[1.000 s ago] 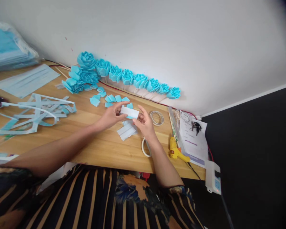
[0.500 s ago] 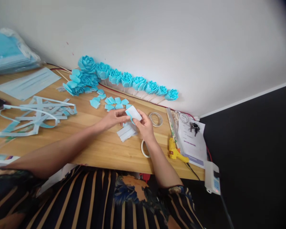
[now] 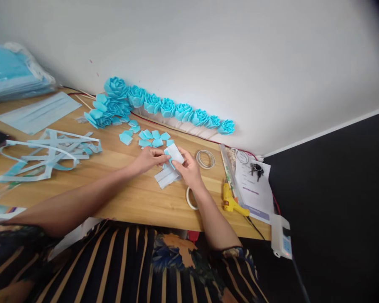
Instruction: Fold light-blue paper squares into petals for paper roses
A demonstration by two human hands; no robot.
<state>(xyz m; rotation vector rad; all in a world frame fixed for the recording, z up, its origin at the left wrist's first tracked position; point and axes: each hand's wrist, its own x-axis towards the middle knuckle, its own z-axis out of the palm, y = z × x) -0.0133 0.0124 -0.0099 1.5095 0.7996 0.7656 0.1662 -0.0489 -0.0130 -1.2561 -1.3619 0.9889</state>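
Between my hands is a small piece of mask fabric (image 3: 176, 153), white on the face toward me with a light blue strip at its left edge. My left hand (image 3: 151, 160) pinches that left edge with thumb and fingertips. On the other side my right hand (image 3: 189, 169) grips the piece, thumb in front and fingers behind. Pale, pleated fabric pieces (image 3: 166, 176) lie on the table just below my hands. Past my fingers several cut blue petals (image 3: 157, 142) are scattered. Under my right forearm a white tape roll (image 3: 189, 199) is partly hidden.
Blue fabric flowers (image 3: 183, 112) on sticks line the wall. Cut mask strips (image 3: 50, 153) are heaped at left, near a flat sheet (image 3: 39, 111) and a bagged mask stack (image 3: 15, 73). Wire coils (image 3: 205, 152), a yellow glue gun (image 3: 230, 201), papers (image 3: 255, 198) and keys (image 3: 257, 169) sit right.
My left fingers have closed further onto the fabric piece's blue edge. The piece and my right hand have shifted slightly left and down.
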